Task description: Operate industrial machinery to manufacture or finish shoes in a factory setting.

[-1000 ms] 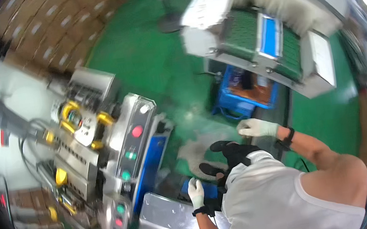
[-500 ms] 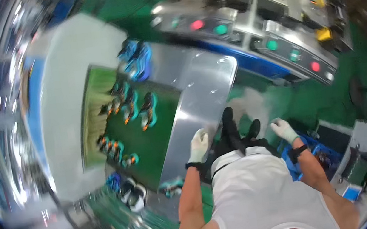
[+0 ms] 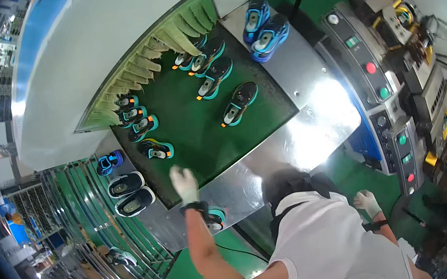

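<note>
My left hand [image 3: 184, 185], in a white glove, reaches over the near left corner of a green conveyor belt [image 3: 188, 127]. It is open and holds nothing, its fingers slightly blurred. Just beyond the fingertips sits a black and teal shoe [image 3: 156, 148], apart from them. Another teal-soled shoe [image 3: 215, 218] lies on the metal edge, partly hidden by my left wrist. A row of small shoes [image 3: 144, 127] stands on the belt's left; larger black shoes [image 3: 240, 104] stand on its right. Beside my right hip, my gloved right hand [image 3: 366, 202] hangs loosely open, with nothing visible in it.
A pale machine housing [image 3: 103, 37] with a green strip curtain [image 3: 150, 53] rises over the belt. Blue shoes [image 3: 269, 37] rest on the far right metal ledge, dark ones [image 3: 134, 202] on the left. A button-panel machine [image 3: 379, 79] stands right, a metal rack [image 3: 99, 223] left.
My view has turned left toward the belt. My left hand has moved forward over the belt's near left corner. My right hand now hangs lower beside my hip.
</note>
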A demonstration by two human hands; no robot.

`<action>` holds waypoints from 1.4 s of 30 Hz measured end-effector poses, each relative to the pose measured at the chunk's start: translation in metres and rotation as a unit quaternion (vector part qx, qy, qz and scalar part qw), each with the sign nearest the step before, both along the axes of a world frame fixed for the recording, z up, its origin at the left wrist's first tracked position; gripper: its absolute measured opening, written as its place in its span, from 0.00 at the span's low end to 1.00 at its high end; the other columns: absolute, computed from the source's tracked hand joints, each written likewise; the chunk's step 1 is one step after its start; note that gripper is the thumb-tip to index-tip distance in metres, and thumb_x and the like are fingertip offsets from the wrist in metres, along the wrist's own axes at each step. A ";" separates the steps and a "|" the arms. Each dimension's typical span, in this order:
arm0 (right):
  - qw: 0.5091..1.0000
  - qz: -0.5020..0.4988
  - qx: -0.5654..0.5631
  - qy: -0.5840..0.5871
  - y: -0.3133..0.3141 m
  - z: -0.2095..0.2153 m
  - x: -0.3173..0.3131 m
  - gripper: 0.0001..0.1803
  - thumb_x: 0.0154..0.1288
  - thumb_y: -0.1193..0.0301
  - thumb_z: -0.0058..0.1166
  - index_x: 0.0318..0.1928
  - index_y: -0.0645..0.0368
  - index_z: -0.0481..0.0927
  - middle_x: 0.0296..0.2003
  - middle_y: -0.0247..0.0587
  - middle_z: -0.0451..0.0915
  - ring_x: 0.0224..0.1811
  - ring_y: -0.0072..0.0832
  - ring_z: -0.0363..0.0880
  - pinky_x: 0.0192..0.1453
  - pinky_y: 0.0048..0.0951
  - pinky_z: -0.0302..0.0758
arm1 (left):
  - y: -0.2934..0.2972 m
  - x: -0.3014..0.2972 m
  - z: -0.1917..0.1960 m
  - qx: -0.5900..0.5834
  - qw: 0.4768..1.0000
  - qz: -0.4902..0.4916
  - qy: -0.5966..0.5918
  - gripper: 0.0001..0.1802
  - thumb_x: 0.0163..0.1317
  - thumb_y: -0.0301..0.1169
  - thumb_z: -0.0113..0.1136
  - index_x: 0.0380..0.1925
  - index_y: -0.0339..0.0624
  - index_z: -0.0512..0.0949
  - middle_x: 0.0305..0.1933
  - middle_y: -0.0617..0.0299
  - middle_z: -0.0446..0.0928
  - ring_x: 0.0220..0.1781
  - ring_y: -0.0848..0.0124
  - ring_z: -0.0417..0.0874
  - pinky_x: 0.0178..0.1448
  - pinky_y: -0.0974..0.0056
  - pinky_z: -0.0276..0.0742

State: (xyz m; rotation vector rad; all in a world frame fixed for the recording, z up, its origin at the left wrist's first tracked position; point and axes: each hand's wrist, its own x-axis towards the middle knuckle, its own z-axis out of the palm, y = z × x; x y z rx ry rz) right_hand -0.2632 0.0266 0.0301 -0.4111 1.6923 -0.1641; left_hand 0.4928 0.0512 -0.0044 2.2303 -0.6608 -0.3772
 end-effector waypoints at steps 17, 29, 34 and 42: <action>0.874 0.418 -0.194 0.152 -0.175 0.080 0.175 0.23 0.73 0.57 0.54 0.56 0.64 0.81 0.45 0.53 0.87 0.47 0.43 0.86 0.55 0.39 0.81 | -0.063 0.088 0.050 0.236 0.934 -0.216 -0.160 0.23 0.73 0.32 0.50 0.63 0.31 0.74 0.62 0.37 0.71 0.62 0.41 0.74 0.69 0.42 0.68; 0.814 0.370 -0.441 -0.074 -0.175 0.160 0.273 0.43 0.53 0.60 0.69 0.67 0.67 0.69 0.58 0.58 0.76 0.60 0.55 0.77 0.65 0.49 0.75 | -0.187 -0.262 0.184 -0.089 0.836 -0.540 -0.024 0.17 0.61 0.24 0.61 0.51 0.30 0.79 0.50 0.42 0.77 0.51 0.47 0.80 0.55 0.50 0.78; 0.774 0.192 -0.558 0.232 -0.187 0.167 0.180 0.31 0.60 0.71 0.62 0.63 0.66 0.68 0.50 0.56 0.78 0.51 0.52 0.80 0.53 0.49 0.76 | -0.260 -0.420 0.242 -0.191 0.692 -0.694 -0.056 0.21 0.50 0.24 0.69 0.48 0.36 0.81 0.43 0.50 0.75 0.44 0.50 0.82 0.46 0.53 0.80; 0.827 -0.163 -0.537 0.029 -0.142 0.240 -0.039 0.24 0.62 0.60 0.65 0.51 0.66 0.82 0.35 0.36 0.83 0.34 0.20 0.79 0.39 0.27 0.77 | -0.314 -0.669 0.331 -0.324 0.474 -0.818 -0.019 0.22 0.61 0.16 0.63 0.57 0.32 0.76 0.54 0.45 0.76 0.57 0.53 0.80 0.57 0.58 0.80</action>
